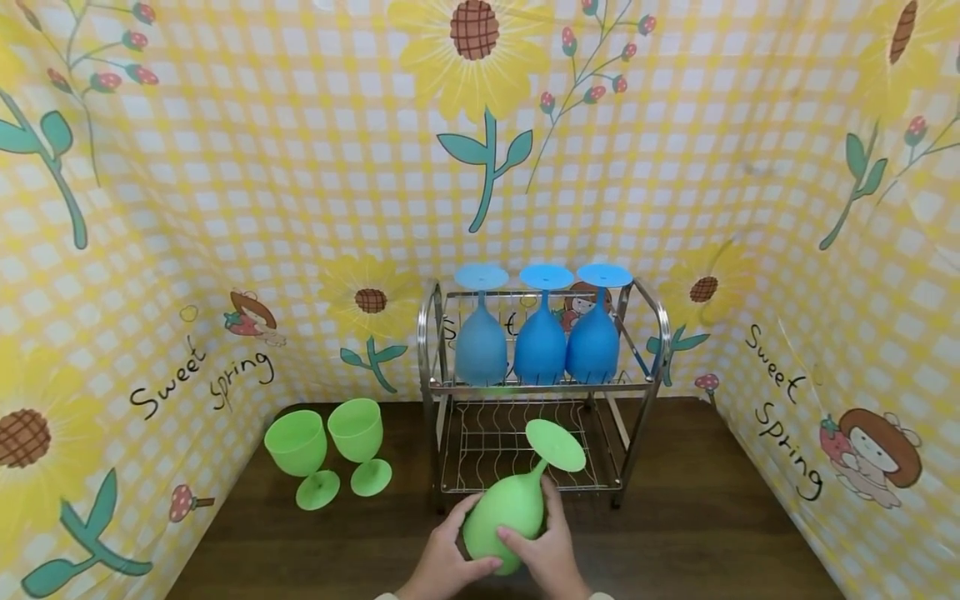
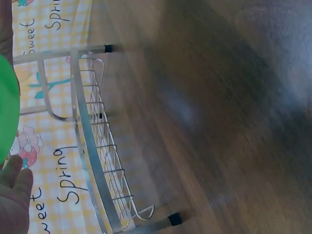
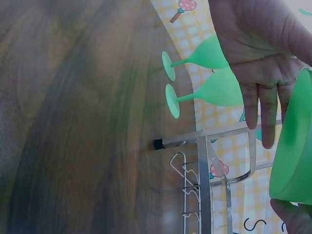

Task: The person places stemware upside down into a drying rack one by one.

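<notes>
1. At the far left of the table (image 1: 675, 500), two goblets are set upright: a left green goblet (image 1: 297, 450) and, just right of it, a second green goblet (image 1: 357, 433). Neither is touched by a hand.
2. The near-left side of the held green goblet (image 1: 504, 518) is grasped by the left hand (image 1: 447, 552), with the bowl taken between thumb and fingers. The fingers look fairly straight, so a light grip is suggested; its firmness cannot be told.
3. The held green goblet is lifted in front of the rack, tilted, with its mouth end toward the near side and its foot raised toward the far right. The step in hand is judged to be the turning over of this goblet.
4. The right side of the bowl is clasped by the right hand (image 1: 546, 546), its thumb laid across the near face and its fingers closed round toward the stem.
5. On the upper tier of the metal rack (image 1: 633, 386), three blue goblets (image 1: 540, 346) are stood mouth down in a row. If the lower tier (image 1: 517, 433) is intended, the next move would call for the mouth to be levelled downward and the foot cleared below the upper rail.
</notes>
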Motion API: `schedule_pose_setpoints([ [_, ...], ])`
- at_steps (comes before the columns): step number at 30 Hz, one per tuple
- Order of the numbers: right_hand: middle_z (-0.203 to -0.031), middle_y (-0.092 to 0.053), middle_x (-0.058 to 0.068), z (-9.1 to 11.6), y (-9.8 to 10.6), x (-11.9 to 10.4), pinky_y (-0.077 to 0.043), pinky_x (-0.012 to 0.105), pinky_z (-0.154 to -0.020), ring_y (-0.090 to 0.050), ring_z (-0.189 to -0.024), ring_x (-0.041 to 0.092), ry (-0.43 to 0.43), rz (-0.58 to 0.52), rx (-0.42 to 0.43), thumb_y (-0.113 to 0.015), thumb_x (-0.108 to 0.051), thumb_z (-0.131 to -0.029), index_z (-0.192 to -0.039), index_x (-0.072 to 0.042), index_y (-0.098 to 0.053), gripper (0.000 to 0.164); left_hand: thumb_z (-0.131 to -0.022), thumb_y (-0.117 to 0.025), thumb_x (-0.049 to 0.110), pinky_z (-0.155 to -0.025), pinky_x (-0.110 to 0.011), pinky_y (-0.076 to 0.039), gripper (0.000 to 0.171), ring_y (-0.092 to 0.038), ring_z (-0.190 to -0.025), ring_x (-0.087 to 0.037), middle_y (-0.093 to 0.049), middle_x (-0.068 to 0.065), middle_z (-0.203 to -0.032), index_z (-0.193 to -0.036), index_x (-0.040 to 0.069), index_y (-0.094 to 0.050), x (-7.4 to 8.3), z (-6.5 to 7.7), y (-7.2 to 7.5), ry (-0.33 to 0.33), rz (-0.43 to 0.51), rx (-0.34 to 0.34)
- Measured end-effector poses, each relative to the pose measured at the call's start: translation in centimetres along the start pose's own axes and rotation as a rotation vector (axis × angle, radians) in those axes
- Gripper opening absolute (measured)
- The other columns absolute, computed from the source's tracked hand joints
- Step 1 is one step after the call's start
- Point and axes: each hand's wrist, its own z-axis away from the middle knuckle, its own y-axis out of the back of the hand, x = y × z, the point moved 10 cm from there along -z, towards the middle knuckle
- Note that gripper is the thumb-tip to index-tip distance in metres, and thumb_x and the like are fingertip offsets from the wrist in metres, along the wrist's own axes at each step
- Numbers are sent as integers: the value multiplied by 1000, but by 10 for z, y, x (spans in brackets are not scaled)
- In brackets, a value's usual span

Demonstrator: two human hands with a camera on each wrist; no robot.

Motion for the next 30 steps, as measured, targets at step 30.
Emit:
schedule_pose_setpoints([
  [30,-138,-41,29,-62,68,17,-46,58,-85,-52,-112,46,40,592,111,-81,-28,-76,-145,3,-33,90,-88,-70,20,-71,-42,-51,35,-63,-85,-30,-66,-15,-99,-116,1,-62,3,-83,126,323,-109,427],
])
